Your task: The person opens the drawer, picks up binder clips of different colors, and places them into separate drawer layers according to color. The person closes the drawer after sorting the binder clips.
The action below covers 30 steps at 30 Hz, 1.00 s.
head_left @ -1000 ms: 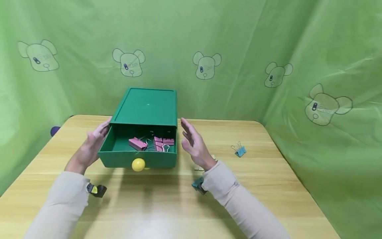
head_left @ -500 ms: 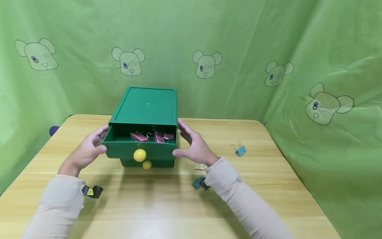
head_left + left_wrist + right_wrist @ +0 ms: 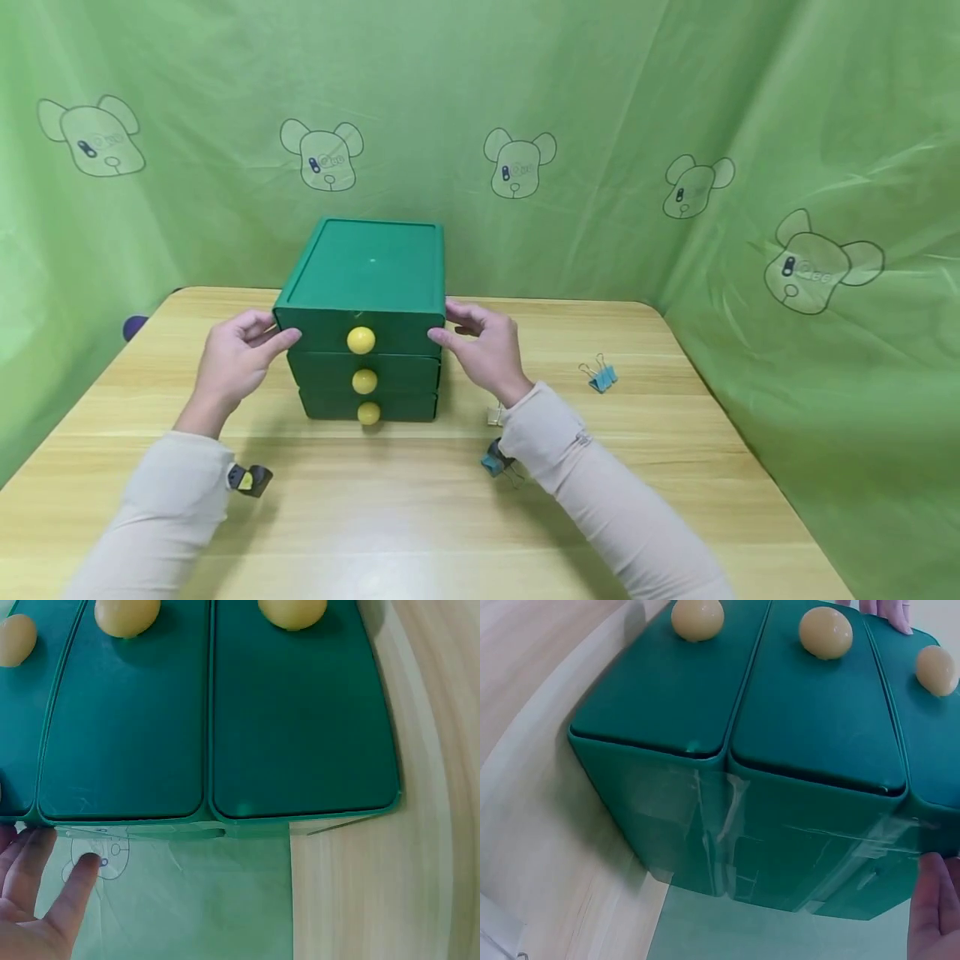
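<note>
A green cabinet point(image 3: 367, 267) of three stacked drawers stands on the table, each drawer with a round yellow knob. All the drawers are in, and the top drawer point(image 3: 322, 333) is flush with the frame. My left hand point(image 3: 234, 360) is at its left front corner, the thumb on the drawer front and the fingers along the side. At the right corner my right hand point(image 3: 486, 346) rests its thumb on the front edge, other fingers beside the wall. In the wrist views the left fingers point(image 3: 73, 896) and right fingers point(image 3: 930, 900) look extended. The drawer's contents are hidden.
Right of the cabinet, a blue binder clip point(image 3: 602, 378) lies on the wooden table point(image 3: 375, 517). Nearer my right sleeve are dark and teal clips point(image 3: 492, 460) and a pale clip point(image 3: 494, 415), partly covered. A green curtain point(image 3: 600, 83) hangs behind.
The top drawer, earlier pulled out with pink binder clips showing, has slid back into the cabinet. Both hands have come against its front corners, with the thumbs on the front.
</note>
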Available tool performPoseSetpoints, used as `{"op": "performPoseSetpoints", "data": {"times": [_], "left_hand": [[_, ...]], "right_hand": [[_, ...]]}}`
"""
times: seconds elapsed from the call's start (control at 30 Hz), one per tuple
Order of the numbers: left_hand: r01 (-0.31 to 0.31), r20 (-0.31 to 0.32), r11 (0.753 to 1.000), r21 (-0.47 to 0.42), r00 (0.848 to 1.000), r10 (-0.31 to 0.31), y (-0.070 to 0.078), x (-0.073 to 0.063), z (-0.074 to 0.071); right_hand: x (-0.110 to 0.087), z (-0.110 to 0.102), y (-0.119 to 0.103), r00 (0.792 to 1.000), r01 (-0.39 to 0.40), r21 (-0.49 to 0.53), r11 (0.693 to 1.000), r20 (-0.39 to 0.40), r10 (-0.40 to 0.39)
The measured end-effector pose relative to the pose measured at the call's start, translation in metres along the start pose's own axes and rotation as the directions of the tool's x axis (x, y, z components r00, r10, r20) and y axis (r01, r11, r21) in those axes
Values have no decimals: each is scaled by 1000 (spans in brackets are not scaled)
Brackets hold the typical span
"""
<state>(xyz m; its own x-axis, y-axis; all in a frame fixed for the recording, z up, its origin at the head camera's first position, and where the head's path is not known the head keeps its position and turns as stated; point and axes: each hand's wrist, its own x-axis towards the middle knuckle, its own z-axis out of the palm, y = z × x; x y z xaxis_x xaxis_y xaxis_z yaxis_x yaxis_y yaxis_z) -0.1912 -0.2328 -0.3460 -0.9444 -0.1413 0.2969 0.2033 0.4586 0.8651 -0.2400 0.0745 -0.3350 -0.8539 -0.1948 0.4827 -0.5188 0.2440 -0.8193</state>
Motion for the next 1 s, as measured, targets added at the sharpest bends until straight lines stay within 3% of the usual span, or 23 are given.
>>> {"op": "performPoseSetpoints", "data": {"times": [0.1, 0.2, 0.27, 0.33, 0.4, 0.47, 0.5, 0.53, 0.57, 0.63, 0.7, 0.77, 0.83, 1.0], "left_hand": [[7, -19, 1000, 10, 1000, -7, 1, 0, 0], [-7, -18, 998, 56, 1000, 8, 3, 0, -5], [-23, -17, 997, 71, 1000, 25, 4, 2, -10], [-53, -22, 997, 56, 998, 55, 8, 4, -14], [-86, -7, 996, 18, 996, 86, 12, 9, -16], [-122, 41, 992, -25, 992, 123, 17, 16, -18], [-137, 75, 990, -37, 987, 139, 20, 20, -19], [-149, 120, 988, -42, 981, 153, 22, 25, -19], [-166, 168, 986, -35, 971, 169, 24, 30, -19], [-203, 253, 979, -21, 946, 202, 25, 39, -17], [-225, 292, 974, -6, 932, 217, 22, 46, -13], [-249, 291, 969, -7, 926, 240, 19, 51, -8], [-271, 262, 962, -10, 928, 264, 15, 53, -3], [-346, 210, 938, -14, 916, 341, 13, 54, 0]], "right_hand": [[-1, 1, -1, 999, 40, -35, 999, -19, -41], [-5, 3, -1, 986, 139, -124, 982, -74, -149], [-8, 5, -2, 951, 249, -187, 950, -137, -276], [-12, 8, -3, 904, 366, -200, 909, -154, -399], [-16, 12, -5, 881, 455, -149, 878, -65, -468], [-20, 17, -9, 897, 430, -63, 900, 144, -419], [-21, 20, -11, 897, 372, -39, 928, 271, -348], [-22, 23, -14, 885, 294, -53, 954, 392, -251], [-23, 26, -16, 856, 223, -97, 970, 495, -147], [-24, 34, -18, 778, 125, -210, 970, 627, 36], [-23, 41, -16, 715, 89, -284, 955, 685, 137], [-23, 47, -12, 688, 74, -311, 948, 704, 177], [-23, 51, -8, 685, 68, -309, 949, 706, 181], [-23, 55, -5, 712, 50, -299, 953, 680, 176]]}}
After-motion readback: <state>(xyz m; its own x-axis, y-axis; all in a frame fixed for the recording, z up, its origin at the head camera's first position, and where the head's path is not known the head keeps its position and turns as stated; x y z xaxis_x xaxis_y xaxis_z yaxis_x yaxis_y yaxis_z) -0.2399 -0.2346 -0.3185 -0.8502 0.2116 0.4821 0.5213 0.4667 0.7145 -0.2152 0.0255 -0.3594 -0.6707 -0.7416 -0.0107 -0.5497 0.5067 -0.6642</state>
